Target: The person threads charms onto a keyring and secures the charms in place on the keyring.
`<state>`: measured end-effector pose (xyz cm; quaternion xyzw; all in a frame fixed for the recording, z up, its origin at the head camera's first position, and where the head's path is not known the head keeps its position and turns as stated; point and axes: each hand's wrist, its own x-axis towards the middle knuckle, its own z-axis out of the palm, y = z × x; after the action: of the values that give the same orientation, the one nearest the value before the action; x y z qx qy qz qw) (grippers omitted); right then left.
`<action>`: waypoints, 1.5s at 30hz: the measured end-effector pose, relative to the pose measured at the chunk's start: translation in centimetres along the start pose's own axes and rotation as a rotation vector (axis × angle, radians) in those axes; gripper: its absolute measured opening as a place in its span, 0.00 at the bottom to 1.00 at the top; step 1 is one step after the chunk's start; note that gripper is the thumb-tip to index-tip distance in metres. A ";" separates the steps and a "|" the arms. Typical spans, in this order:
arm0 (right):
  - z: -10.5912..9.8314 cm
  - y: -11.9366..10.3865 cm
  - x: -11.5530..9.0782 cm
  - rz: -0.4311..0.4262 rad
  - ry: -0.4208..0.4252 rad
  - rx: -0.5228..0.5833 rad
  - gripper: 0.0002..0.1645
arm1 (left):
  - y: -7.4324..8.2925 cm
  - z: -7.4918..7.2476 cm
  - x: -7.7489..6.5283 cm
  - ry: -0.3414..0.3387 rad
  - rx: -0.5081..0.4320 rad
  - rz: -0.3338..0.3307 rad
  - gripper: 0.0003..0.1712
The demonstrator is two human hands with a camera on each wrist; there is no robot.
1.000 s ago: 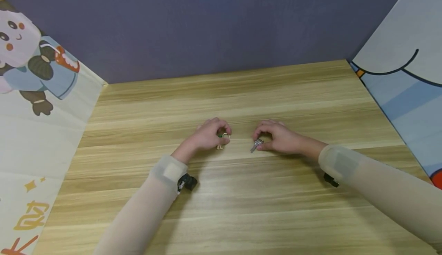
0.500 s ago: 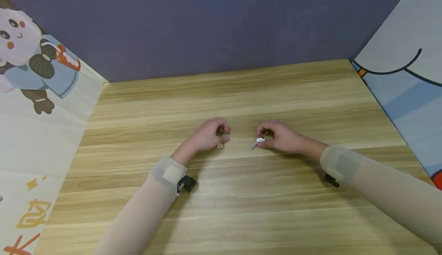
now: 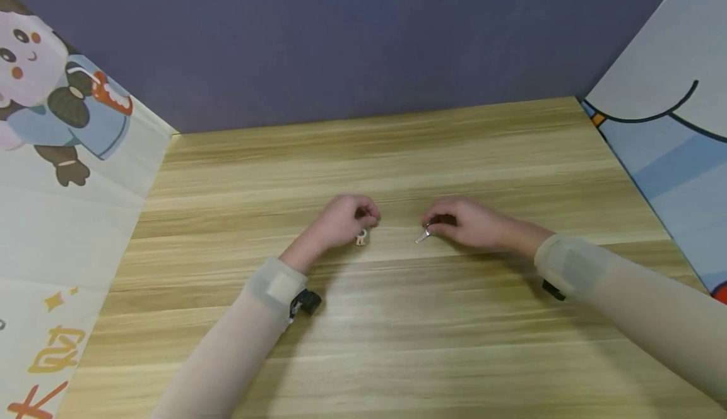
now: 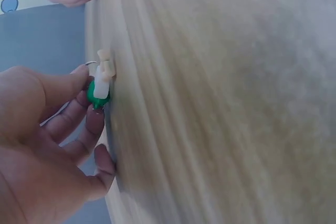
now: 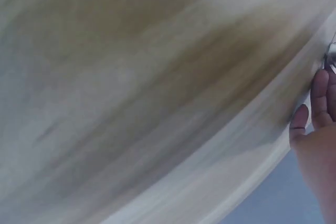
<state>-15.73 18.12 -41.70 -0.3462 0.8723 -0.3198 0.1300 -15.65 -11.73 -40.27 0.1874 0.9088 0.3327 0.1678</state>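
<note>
My left hand (image 3: 343, 220) pinches a keychain just over the wooden table. In the left wrist view the keychain's small figure charm (image 4: 101, 85) is green, white and beige, with a thin metal ring (image 4: 91, 63) at the thumb. My right hand (image 3: 466, 220) faces it across a short gap and grips a silver key (image 3: 423, 236) between thumb and fingers. The key's blade points down toward the left; its head is mostly covered by the fingers. At the right edge of the right wrist view, only a sliver of the key (image 5: 332, 59) shows beyond the fingertips.
The wood-grain table (image 3: 363, 343) runs back to a dark blue-purple wall (image 3: 363, 40). Printed cartoon panels stand along the left side (image 3: 68, 217) and right side (image 3: 653, 122). A small dark camera (image 3: 307, 302) sits at the left wrist.
My right hand has shifted slightly to the right, and the key in it has turned to look thinner. The charm under my left hand shows more, while the ring has gone mostly behind the fingers.
</note>
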 end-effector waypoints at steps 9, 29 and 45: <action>-0.8 -0.8 0.1 0.005 0.048 0.028 0.02 | 0.9 -1.0 -0.3 0.052 -0.065 -0.001 0.05; -5.2 -4.3 0.7 0.087 0.155 0.475 0.09 | 3.7 -3.4 -1.8 0.209 -0.196 0.131 0.05; -2.9 -7.3 0.8 -0.015 0.360 0.202 0.13 | 4.5 -1.9 -2.4 0.374 -0.291 0.308 0.04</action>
<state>-13.82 14.81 -34.79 -0.2751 0.8424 -0.4634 0.0035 -13.35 -10.64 -35.47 0.2327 0.8274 0.5102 -0.0301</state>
